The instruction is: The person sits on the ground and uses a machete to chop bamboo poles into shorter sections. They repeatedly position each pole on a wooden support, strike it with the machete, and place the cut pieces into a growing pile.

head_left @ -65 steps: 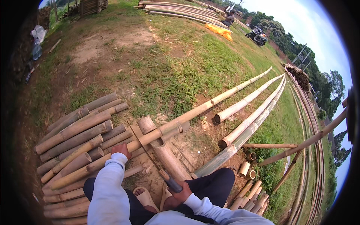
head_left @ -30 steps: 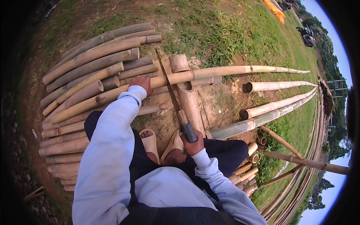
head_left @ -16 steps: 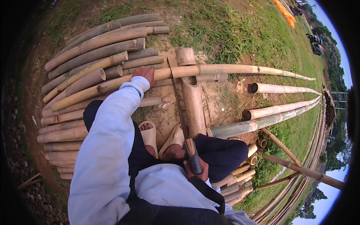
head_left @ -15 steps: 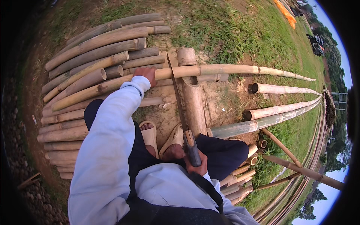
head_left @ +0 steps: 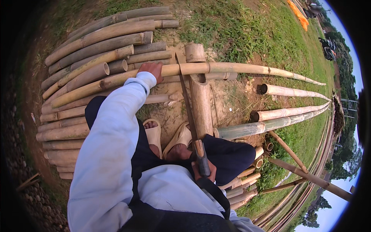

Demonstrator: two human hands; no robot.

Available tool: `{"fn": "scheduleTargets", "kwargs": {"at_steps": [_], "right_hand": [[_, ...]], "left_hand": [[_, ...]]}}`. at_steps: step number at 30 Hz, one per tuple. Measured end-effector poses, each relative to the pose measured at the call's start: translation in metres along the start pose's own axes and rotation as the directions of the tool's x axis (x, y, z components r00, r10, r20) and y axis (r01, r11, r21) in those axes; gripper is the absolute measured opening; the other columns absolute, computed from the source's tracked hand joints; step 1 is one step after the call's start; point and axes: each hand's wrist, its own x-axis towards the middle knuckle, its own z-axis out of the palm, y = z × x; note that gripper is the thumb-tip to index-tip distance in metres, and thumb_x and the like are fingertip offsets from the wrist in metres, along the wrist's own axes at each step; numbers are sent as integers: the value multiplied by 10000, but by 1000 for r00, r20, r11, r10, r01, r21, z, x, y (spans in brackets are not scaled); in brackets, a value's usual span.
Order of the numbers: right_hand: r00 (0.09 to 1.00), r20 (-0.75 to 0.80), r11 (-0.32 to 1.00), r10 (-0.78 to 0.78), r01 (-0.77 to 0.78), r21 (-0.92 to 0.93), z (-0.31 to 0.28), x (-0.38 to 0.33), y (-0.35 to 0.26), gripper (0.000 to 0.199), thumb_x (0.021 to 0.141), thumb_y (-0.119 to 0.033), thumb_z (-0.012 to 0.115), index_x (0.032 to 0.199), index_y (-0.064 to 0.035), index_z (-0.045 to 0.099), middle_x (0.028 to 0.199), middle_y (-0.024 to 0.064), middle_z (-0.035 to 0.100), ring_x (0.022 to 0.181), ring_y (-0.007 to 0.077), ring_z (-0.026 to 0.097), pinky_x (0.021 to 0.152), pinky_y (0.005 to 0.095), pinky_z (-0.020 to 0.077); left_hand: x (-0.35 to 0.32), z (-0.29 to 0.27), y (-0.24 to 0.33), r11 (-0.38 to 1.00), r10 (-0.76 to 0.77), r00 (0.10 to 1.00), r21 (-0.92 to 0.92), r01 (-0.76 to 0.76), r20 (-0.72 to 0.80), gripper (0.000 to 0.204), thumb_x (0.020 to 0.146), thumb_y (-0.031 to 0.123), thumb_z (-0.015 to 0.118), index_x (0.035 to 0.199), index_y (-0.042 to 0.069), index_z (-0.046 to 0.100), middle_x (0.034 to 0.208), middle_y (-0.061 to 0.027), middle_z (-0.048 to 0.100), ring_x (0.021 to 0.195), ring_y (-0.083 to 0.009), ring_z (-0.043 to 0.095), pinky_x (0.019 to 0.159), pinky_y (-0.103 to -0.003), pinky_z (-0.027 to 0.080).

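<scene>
My left hand point(head_left: 152, 70) is wrapped over a long pale bamboo pole point(head_left: 235, 68) and presses on it from above. The pole lies crosswise in front of me, over a thick bamboo log point(head_left: 201, 102) with a notch near its far part. In my right hand point(head_left: 210, 171), near my lap, is the dark handle of a handsaw point(head_left: 187, 101). Its long blade points away from me and crosses the pole just right of my left hand. How deep the teeth sit in the bamboo, I cannot tell.
Cut bamboo lengths point(head_left: 69, 133) lie stacked at the left. Long poles point(head_left: 291, 115) stretch off to the right over grass. Short pieces point(head_left: 244, 187) lie beside my right knee, near a propped bamboo frame point(head_left: 309, 176). My sandalled feet point(head_left: 154, 135) are close to the blade.
The saw has been drawn a little toward me, its handle now nearer my body. My left hand keeps its hold on the pole. The whole view has shifted slightly.
</scene>
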Motion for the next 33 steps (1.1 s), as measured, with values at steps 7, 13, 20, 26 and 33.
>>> {"fn": "scheduleTargets", "kwargs": {"at_steps": [7,13,20,26,33], "right_hand": [[990,45,983,-136,129,131,80,175,-10,184,876,-117,772,857,11,642,692,23,589,648,96,496,601,304,438],[994,96,993,-52,41,110,-1,5,0,327,870,-46,731,1187,19,686,1023,157,742,962,184,706,870,338,540],[993,41,984,-107,100,146,59,134,6,208,857,-126,763,976,17,670,769,137,675,665,165,585,651,342,490],[997,27,996,-69,68,62,29,47,13,216,864,-111,738,1047,-6,695,814,145,692,725,209,658,711,336,522],[996,76,990,-50,40,137,45,109,10,226,834,-89,742,1031,9,689,787,143,675,705,194,653,673,348,513]], "left_hand": [[5,-5,8,1000,9,1000,17,-9,-1,393,793,252,716,1148,91,666,1042,-195,737,1003,-364,708,900,-471,556],[2,1,0,1000,-19,1000,4,19,5,446,779,261,713,1191,99,662,1043,-198,736,1006,-371,706,908,-478,554],[10,1,8,1000,23,999,-14,-23,23,479,772,262,707,1223,107,664,1062,-200,733,1017,-374,702,920,-476,552],[8,0,-1,1000,2,1000,-20,-1,31,460,776,285,724,1198,110,664,1095,-197,727,1048,-372,694,934,-482,547],[6,4,7,1000,8,1000,25,-9,28,395,785,254,728,1138,87,671,1058,-195,736,1024,-367,703,913,-473,556]]}}
